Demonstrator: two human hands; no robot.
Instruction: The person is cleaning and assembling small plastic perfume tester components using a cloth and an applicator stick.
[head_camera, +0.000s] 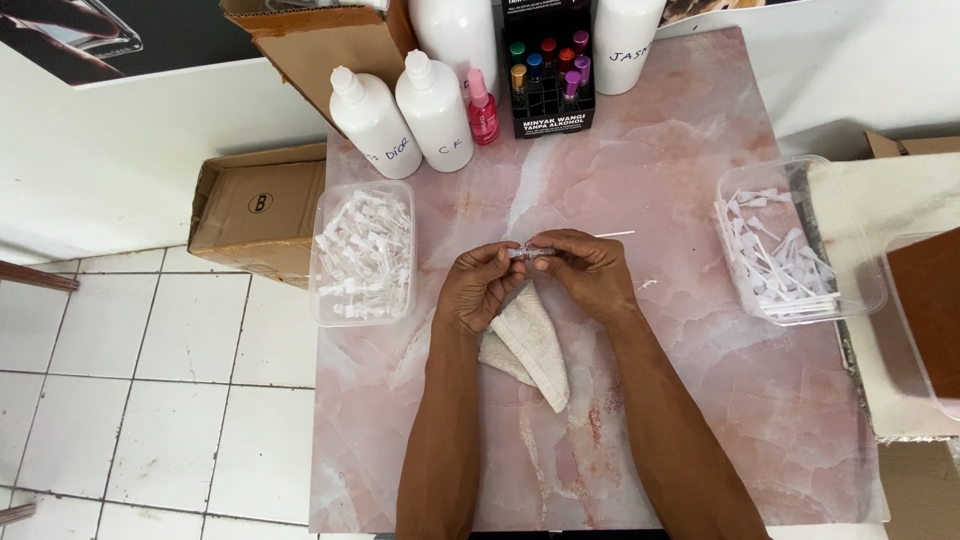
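Note:
Both hands meet over the middle of a pink marble tabletop (700, 400). My left hand (478, 288) and my right hand (590, 272) pinch the two ends of a small clear vial (523, 253) held level between the fingertips. A thin white tube (612, 235) sticks out to the right from behind my right hand. A folded white cloth (530, 345) lies on the table just under the hands.
A clear tub of small white spray tops (362, 255) sits left. A clear tub of white dip-tube parts (790, 250) sits right. Two white bottles (405, 115), a pink spray bottle (482, 108) and a black display of coloured vials (548, 70) stand at the back. Cardboard boxes (255, 210) rest left of the table.

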